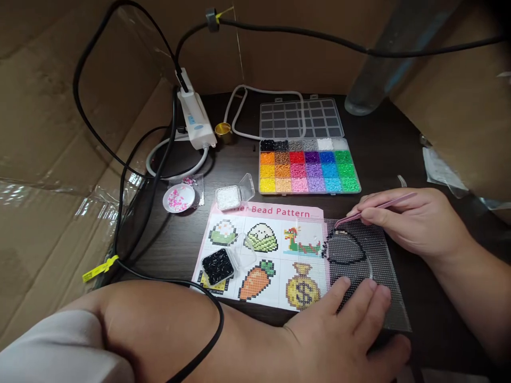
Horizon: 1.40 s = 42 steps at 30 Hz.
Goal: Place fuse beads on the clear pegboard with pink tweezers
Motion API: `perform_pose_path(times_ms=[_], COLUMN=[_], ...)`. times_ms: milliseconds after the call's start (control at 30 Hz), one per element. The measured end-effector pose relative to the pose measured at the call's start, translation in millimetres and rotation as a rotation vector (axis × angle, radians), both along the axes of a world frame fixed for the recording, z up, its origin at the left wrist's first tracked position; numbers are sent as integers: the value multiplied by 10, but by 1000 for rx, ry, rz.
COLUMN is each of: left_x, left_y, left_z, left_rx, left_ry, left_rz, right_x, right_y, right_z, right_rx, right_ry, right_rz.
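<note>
Pink tweezers (385, 205) are pinched in my right hand (415, 223), their tip over the upper left of a clear pegboard (383, 244). On the board, black beads (361, 246) form a rounded outline, with a few tan ones near its top. Several black beads cluster at its left side. My left hand (347, 330) rests with fingers spread at the board's near edge, holding nothing. Beneath the board's left side lies a bead pattern sheet (261, 213) with printed pixel pictures. On the sheet stands an open small box of black beads (217, 267).
Behind the sheet are a box of white beads (228, 197), a dish of pink beads (179, 198) and a sorted multicolour bead case (309, 166) with its lid open. A power strip (196, 119) stands back left. A black cable (217, 319) crosses my left arm.
</note>
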<state>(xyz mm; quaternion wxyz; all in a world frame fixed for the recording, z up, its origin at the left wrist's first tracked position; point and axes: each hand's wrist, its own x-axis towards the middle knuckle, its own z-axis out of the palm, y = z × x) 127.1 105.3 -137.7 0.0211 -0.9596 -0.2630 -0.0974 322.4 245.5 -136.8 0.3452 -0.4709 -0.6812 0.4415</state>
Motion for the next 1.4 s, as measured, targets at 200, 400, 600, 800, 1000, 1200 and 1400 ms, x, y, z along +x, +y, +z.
perform_pose_path(times_ms=[200,400,600,800,1000,1200,1400], left_x=[18,34,35,34,37,22,30], left_y=[-15,-3,3,30,22,14,21], left_z=[-46,-72,-96,-90,-95,-89,-100], left_rx=[-30,-60,-40,-23,-25,-39,-31], left_ry=[-3,-18,-47,-52,-48,-41,-53], left_rz=[-9,0,-8,-10,-14,-17,-16], right_x=[-39,-56,-94,-105,-107,-102,-94], right_y=[13,41,47,51,51,50,50], right_z=[60,53,103,105,116,116,113], right_rx=[-30,-35,-20,-38,-32,-26,-32], right_ry=[14,105,91,77,84,88,85], right_rz=[3,14,9,9,25,29,37])
